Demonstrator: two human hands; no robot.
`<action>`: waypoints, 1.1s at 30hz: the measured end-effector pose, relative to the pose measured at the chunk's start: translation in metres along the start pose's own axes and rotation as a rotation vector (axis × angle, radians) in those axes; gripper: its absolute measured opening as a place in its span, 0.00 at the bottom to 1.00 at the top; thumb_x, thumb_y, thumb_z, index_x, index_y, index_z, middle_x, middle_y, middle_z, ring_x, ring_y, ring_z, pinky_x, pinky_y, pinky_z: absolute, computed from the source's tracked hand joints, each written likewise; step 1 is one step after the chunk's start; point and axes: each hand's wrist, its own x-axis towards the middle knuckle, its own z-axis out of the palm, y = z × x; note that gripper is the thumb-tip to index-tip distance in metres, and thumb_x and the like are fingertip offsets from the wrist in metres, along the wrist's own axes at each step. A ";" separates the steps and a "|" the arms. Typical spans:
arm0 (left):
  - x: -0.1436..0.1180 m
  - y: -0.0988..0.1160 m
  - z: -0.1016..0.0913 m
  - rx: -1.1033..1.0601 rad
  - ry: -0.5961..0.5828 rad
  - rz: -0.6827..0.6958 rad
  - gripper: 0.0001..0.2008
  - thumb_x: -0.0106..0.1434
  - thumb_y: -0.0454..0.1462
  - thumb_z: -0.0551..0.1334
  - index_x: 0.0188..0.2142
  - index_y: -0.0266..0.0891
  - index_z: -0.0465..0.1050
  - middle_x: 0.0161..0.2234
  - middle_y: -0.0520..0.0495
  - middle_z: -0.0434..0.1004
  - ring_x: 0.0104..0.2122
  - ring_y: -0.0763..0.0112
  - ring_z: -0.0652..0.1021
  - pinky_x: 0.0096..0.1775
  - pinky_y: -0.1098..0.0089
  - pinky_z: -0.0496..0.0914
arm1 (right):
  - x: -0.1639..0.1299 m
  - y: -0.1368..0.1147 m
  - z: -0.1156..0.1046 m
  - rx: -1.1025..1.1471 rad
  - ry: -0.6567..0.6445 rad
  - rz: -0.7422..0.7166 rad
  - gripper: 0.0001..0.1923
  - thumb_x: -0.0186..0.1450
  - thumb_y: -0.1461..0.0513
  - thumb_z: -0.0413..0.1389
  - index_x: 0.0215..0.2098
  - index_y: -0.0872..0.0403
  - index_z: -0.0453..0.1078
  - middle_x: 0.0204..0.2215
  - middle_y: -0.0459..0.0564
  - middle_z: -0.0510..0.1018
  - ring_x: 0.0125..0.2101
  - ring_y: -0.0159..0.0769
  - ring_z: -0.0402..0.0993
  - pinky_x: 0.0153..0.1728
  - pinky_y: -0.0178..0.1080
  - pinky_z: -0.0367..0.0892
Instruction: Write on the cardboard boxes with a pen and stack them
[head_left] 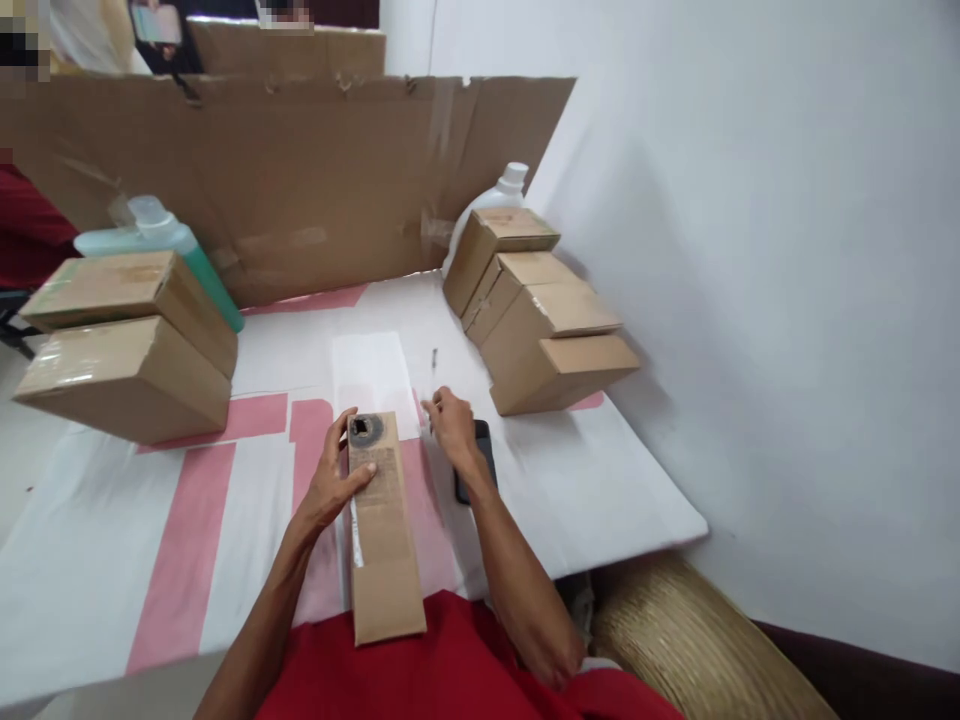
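My left hand (335, 482) grips the upper part of a long, narrow cardboard box (388, 600), its thumb on the top face and its fingers round the left side. Near the box's far end is a dark, smudged ring (379, 432) with a small square hole. My right hand (452, 425) hovers to the right of the box, fingers curled together; anything pinched in them is too small to make out. Under my right wrist lies a dark phone (484, 450). A small, thin dark item (434, 357) is just beyond my right fingers. White paper (371, 365) lies past the box.
Cardboard boxes (120, 375) stand at left before a bottle of green liquid (206, 275). More boxes (562, 345) stand at right, with a white bottle (480, 205) behind. A cardboard panel (300, 180) closes the back. A woven roll (697, 640) sits below the table's right edge.
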 end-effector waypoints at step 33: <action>-0.002 -0.003 -0.003 -0.021 0.008 0.000 0.45 0.62 0.52 0.69 0.72 0.44 0.52 0.72 0.36 0.58 0.69 0.44 0.66 0.67 0.46 0.63 | -0.086 0.052 -0.020 0.979 -0.170 0.282 0.29 0.58 0.46 0.65 0.49 0.58 0.75 0.40 0.55 0.86 0.40 0.47 0.83 0.41 0.45 0.77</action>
